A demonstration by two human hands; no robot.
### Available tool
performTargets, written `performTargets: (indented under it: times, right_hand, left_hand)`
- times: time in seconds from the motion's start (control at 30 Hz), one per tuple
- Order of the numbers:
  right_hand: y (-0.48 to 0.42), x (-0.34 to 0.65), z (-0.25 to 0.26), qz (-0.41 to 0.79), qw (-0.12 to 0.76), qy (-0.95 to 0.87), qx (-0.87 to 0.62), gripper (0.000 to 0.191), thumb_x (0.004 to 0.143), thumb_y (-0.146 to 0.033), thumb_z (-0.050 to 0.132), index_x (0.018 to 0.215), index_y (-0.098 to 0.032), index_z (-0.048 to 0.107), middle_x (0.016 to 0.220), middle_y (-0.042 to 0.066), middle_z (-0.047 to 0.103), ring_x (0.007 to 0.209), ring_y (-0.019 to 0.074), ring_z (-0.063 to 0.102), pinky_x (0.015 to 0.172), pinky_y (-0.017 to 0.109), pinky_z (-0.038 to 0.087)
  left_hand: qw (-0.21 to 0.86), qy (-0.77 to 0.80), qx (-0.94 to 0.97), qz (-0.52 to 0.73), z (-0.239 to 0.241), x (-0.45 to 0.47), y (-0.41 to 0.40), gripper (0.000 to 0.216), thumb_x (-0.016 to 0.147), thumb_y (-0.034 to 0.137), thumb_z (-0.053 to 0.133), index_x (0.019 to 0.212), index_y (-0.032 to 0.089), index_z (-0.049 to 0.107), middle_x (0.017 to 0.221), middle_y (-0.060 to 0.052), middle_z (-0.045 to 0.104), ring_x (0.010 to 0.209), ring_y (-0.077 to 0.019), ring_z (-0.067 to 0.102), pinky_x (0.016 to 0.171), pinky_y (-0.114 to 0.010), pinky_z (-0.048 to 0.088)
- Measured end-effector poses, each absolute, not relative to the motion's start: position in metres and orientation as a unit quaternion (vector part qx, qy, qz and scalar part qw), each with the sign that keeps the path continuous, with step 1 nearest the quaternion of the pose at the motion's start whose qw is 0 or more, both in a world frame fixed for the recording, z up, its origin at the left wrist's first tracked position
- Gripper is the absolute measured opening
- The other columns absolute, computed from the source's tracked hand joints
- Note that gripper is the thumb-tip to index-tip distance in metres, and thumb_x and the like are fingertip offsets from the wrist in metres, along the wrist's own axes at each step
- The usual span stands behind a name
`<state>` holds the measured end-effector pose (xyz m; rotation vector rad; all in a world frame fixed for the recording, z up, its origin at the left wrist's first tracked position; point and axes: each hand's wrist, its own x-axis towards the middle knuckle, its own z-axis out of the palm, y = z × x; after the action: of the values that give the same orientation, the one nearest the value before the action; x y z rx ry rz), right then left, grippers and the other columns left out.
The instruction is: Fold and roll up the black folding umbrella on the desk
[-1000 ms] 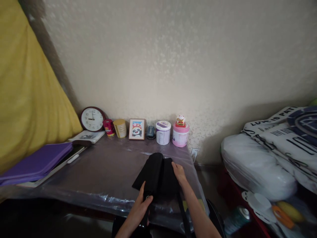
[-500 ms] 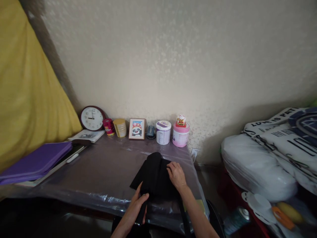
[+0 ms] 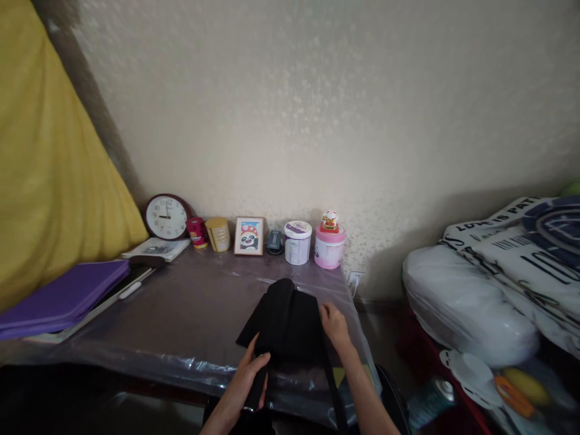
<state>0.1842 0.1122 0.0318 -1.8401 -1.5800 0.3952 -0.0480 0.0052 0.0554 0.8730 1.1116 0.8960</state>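
A black folding umbrella (image 3: 285,320), its fabric loose and spread in folds, lies over the front of the table. My left hand (image 3: 254,374) is wrapped round its dark handle at the near end. At the fabric's right edge is my right hand (image 3: 334,323), fingers curled together and pinching the cloth; the fingertips are partly hidden. A black strap (image 3: 334,386) hangs below the fabric beside my right forearm.
Along the wall stand a clock (image 3: 167,217), a picture frame (image 3: 249,235), a white-and-purple tub (image 3: 298,243) and a pink tub (image 3: 329,251) topped by a cat figurine (image 3: 330,221). Purple folders (image 3: 63,296) lie left. A spray can (image 3: 432,402) and wrapped bedding (image 3: 466,302) are right.
My right hand has moved to the right and slightly nearer me, from the top of the fabric to its right edge. My left hand keeps its grip on the handle.
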Motion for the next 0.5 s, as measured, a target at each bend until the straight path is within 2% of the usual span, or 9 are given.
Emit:
performTargets:
  times: [0.13, 0.27, 0.37, 0.5]
  right_hand:
    - [0.115, 0.182, 0.028, 0.204, 0.364, -0.584, -0.697, 0.03, 0.079, -0.032, 0.039, 0.083, -0.017, 0.064, 0.077, 0.006, 0.067, 0.074, 0.0189, 0.062, 0.064, 0.025, 0.044]
    - [0.117, 0.177, 0.027, 0.241, 0.409, -0.563, -0.676, 0.041, 0.078, -0.044, 0.036, 0.073, -0.016, 0.066, 0.063, 0.003, 0.065, 0.06, 0.0176, 0.059, 0.05, 0.024, 0.041]
    - [0.12, 0.174, 0.027, 0.245, 0.443, -0.552, -0.662, 0.043, 0.074, -0.05, 0.039, 0.062, -0.017, 0.064, 0.059, 0.003, 0.063, 0.059, 0.0179, 0.058, 0.052, 0.025, 0.04]
    - [0.125, 0.173, 0.027, 0.232, 0.45, -0.553, -0.661, 0.042, 0.071, -0.051, 0.041, 0.058, -0.017, 0.062, 0.058, 0.004, 0.061, 0.061, 0.0189, 0.056, 0.057, 0.027, 0.039]
  left_hand:
    - [0.671, 0.484, 0.377, 0.416, 0.056, -0.047, 0.006, 0.085, 0.073, 0.053, 0.05, 0.137, 0.022, 0.004, 0.037, 0.01, 0.046, 0.025, -0.0084, 0.04, 0.027, -0.013, 0.025]
    - [0.661, 0.487, 0.38, 0.426, 0.055, -0.046, 0.006, 0.085, 0.072, 0.055, 0.049, 0.137, 0.022, 0.005, 0.037, 0.01, 0.046, 0.023, -0.0076, 0.039, 0.026, -0.013, 0.024]
    - [0.671, 0.484, 0.388, 0.407, 0.054, -0.048, 0.006, 0.089, 0.071, 0.056, 0.049, 0.137, 0.021, 0.0, 0.04, 0.01, 0.048, 0.025, -0.008, 0.041, 0.027, -0.013, 0.027]
    - [0.67, 0.487, 0.402, 0.39, 0.054, -0.049, 0.006, 0.089, 0.073, 0.055, 0.049, 0.137, 0.02, -0.003, 0.037, 0.011, 0.045, 0.027, -0.009, 0.042, 0.028, -0.015, 0.03]
